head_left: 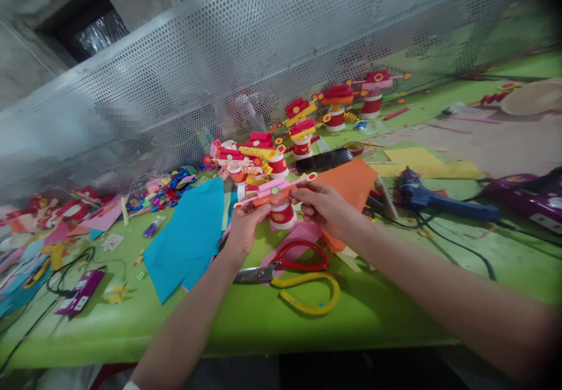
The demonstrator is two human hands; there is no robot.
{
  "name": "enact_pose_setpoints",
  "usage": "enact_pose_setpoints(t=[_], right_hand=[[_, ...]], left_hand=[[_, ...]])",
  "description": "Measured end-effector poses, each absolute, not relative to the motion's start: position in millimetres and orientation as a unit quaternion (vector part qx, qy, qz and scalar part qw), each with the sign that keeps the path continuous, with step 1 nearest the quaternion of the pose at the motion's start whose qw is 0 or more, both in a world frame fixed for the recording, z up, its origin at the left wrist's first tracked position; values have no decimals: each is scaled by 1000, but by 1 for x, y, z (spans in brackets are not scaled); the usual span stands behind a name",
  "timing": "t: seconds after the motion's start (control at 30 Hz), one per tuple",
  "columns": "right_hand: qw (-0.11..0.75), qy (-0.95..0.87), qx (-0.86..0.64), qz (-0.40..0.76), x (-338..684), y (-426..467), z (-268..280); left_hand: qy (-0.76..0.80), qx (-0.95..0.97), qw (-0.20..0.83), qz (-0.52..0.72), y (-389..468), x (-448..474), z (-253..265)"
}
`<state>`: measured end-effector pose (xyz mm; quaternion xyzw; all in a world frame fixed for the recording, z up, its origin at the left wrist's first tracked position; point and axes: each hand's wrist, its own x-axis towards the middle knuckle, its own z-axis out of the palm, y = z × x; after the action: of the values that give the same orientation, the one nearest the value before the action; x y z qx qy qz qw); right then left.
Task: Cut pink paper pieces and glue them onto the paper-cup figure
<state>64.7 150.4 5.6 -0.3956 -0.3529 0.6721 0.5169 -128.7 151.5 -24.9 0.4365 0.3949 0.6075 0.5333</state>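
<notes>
Between my two hands is a paper craft (276,190) with pink and orange rolls, a round blue-and-yellow badge and a thin pink stick across it. My left hand (246,226) pinches its left end, and my right hand (321,204) grips the right end with thumb and fingers. Directly below it stands a red-and-white cup (282,215); whether the two are joined I cannot tell. Scissors (281,273) with one red and one yellow handle lie nearer to me. Blue paper sheets (188,232) are left of my left hand, and orange paper (351,182) lies behind my right.
Several finished-looking paper crafts (302,138) line the perforated metal screen (197,62). A blue glue gun (439,197) with a cord and a purple power strip (527,199) occupy the right. Another power strip (81,292) and a yellow glue gun (55,253) lie left on the green table (351,331).
</notes>
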Motion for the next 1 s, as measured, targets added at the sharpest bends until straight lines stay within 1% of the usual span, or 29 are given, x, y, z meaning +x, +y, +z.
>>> enact_pose_setpoints(t=[0.63,1.0], right_hand=[[512,-355,-402,671,66,151,7],[514,-345,-398,677,66,155,9]], left_hand=[[393,435,537,607,152,-129,-26],[358,462,544,602,148,-126,-17]])
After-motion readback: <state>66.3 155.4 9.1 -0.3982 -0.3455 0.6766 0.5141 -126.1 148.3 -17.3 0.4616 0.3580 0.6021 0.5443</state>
